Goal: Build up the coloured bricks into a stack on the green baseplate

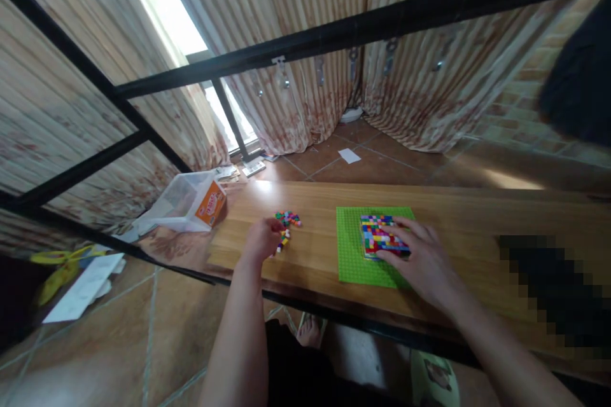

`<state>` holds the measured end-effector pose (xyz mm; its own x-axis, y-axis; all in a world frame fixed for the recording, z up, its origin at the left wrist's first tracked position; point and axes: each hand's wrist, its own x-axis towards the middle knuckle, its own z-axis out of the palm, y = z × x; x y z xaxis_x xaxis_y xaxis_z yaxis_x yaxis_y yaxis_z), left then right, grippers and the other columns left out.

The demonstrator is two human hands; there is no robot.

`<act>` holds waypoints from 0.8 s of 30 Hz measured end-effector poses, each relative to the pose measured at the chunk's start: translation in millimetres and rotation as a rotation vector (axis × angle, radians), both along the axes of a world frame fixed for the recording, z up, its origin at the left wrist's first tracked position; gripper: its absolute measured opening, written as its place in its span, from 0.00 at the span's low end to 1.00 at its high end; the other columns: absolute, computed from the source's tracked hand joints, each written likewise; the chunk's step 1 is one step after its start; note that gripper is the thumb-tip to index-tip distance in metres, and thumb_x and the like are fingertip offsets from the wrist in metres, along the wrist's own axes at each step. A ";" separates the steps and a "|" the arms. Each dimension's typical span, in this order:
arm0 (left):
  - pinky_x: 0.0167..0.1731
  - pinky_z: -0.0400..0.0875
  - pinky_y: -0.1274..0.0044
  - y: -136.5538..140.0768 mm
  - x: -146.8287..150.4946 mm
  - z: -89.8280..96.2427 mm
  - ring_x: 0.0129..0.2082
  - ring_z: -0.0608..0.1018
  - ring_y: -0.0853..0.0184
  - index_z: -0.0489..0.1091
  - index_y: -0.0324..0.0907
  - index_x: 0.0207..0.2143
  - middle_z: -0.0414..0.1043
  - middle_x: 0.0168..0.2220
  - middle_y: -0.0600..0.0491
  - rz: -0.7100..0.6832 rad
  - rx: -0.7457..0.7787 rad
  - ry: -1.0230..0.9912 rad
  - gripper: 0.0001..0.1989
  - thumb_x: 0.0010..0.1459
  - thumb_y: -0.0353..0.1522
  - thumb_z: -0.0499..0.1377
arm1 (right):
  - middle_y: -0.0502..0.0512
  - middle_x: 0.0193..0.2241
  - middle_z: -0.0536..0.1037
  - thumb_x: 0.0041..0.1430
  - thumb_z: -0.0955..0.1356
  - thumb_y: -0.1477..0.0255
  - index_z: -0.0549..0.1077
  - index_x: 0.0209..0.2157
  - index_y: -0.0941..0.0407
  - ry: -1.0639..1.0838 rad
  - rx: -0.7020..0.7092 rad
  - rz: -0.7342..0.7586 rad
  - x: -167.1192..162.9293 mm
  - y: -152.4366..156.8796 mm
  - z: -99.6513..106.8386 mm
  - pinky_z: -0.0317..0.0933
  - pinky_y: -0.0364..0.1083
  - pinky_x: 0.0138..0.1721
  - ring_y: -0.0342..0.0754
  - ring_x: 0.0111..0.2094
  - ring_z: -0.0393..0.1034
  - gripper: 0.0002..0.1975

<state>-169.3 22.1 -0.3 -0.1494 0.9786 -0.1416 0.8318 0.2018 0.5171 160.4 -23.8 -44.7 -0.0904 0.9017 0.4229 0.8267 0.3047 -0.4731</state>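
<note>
A green studded baseplate (351, 248) lies on the wooden table. On it sits a rectangular block of multicoloured building bricks (375, 235), stacked in tight rows. My right hand (422, 257) reaches over the block from the right, thumb along its near side and fingers across its far part, gripping it and hiding its right end. To the left of the baseplate is a small pile of loose building bricks (289, 218) in mixed colours. My left hand (263, 240) is at the pile's left edge, fingers curled together. Whatever its fingertips pinch is hidden.
The long wooden table (312, 203) has a dark metal rail (334, 41) beyond it. A clear plastic tub (184, 200) with an orange label stands at the left end. A dark pixelated patch (554, 286) covers something on the right. Curtains hang behind; papers lie on the tiled floor.
</note>
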 end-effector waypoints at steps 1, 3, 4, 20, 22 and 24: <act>0.23 0.62 0.80 -0.9 -2.7 -0.2 0.18 0.72 0.71 0.77 0.40 0.31 0.71 0.18 0.56 -0.008 -0.016 0.043 0.10 0.50 0.25 0.56 | 0.59 0.52 0.71 0.55 0.67 0.58 0.76 0.47 0.52 -0.010 0.004 -0.001 0.3 0.1 -0.5 0.60 0.62 0.53 0.61 0.52 0.64 0.21; 0.24 0.63 0.80 -1.8 -3.7 -0.9 0.20 0.74 0.70 0.77 0.41 0.30 0.72 0.20 0.55 -0.020 -0.023 0.075 0.09 0.48 0.25 0.57 | 0.60 0.52 0.71 0.56 0.66 0.57 0.76 0.47 0.53 -0.026 0.014 -0.004 0.5 -0.2 -0.9 0.60 0.62 0.53 0.61 0.52 0.64 0.21; 0.26 0.64 0.79 -1.9 -2.8 -1.3 0.22 0.75 0.69 0.77 0.41 0.30 0.73 0.21 0.55 -0.023 -0.027 0.092 0.08 0.47 0.26 0.58 | 0.60 0.52 0.71 0.56 0.66 0.57 0.76 0.47 0.53 -0.033 0.020 -0.005 0.7 -0.4 -1.0 0.60 0.62 0.53 0.61 0.51 0.64 0.21; 0.34 0.65 0.75 -4.7 9.9 -4.5 0.36 0.77 0.60 0.75 0.44 0.25 0.77 0.30 0.50 -0.015 -0.030 0.241 0.06 0.40 0.29 0.66 | 0.60 0.52 0.71 0.56 0.66 0.56 0.76 0.46 0.53 -0.043 0.030 0.000 1.9 0.2 -2.2 0.60 0.61 0.52 0.61 0.51 0.64 0.21; 0.32 0.64 0.75 -4.6 9.4 -3.3 0.34 0.76 0.60 0.74 0.44 0.24 0.76 0.28 0.50 -0.016 -0.005 0.229 0.04 0.41 0.29 0.65 | 0.60 0.51 0.71 0.56 0.66 0.56 0.75 0.47 0.53 -0.029 0.033 0.004 1.6 0.0 -1.7 0.60 0.62 0.53 0.61 0.51 0.64 0.21; 0.30 0.63 0.75 -5.0 9.1 -0.7 0.30 0.75 0.62 0.73 0.43 0.23 0.73 0.25 0.51 -0.020 0.026 0.187 0.01 0.43 0.29 0.63 | 0.59 0.52 0.71 0.56 0.66 0.56 0.75 0.47 0.52 -0.013 0.025 0.015 1.5 -0.4 -0.7 0.60 0.62 0.53 0.61 0.52 0.64 0.21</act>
<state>-160.2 17.1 -1.0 -0.1510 0.9847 -0.0874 0.9176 0.1725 0.3581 162.0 -24.2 -45.4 -0.1097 0.8891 0.4443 0.8281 0.3290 -0.4540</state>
